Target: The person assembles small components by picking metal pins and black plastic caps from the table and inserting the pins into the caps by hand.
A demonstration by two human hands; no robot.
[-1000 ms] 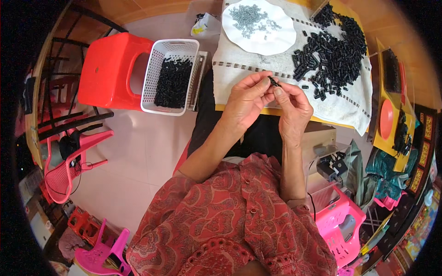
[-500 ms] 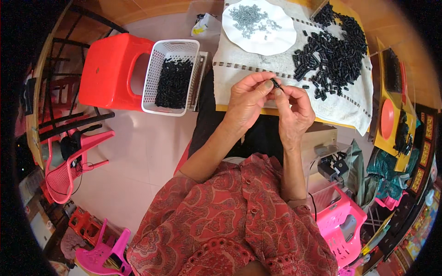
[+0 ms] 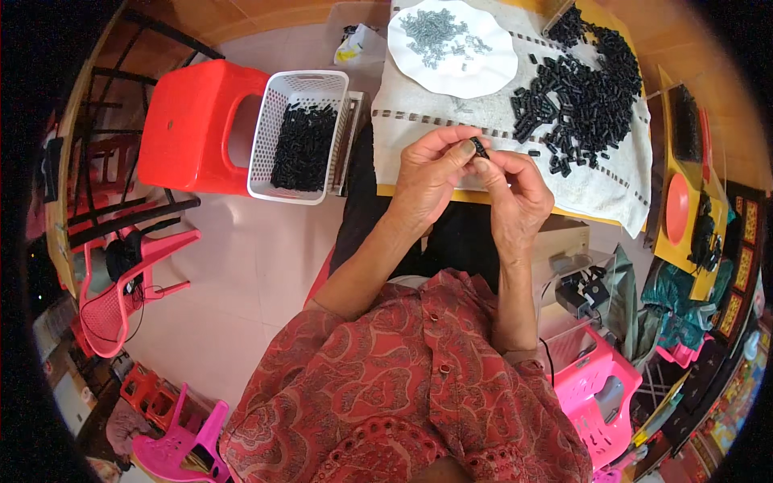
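Note:
A small black plastic piece is pinched between the fingertips of both hands, just above the near edge of a cloth-covered table. My left hand grips it with thumb and forefinger. From the other side, my right hand closes its thumb and forefinger at the piece's lower end; the fingertips hide part of it. Many similar black pieces lie in a loose heap on the white cloth, right of the hands. Beyond them, a white scalloped plate carries small clear-grey bits.
Left of the table, a white perforated basket holds more black pieces, beside a red plastic stool. Pink chairs stand at the lower left, and a pink plastic seat at the lower right. A yellow board lies at the right.
The black piece shows a little more between the fingertips. My right hand has shifted slightly down and right; my left hand has hardly moved.

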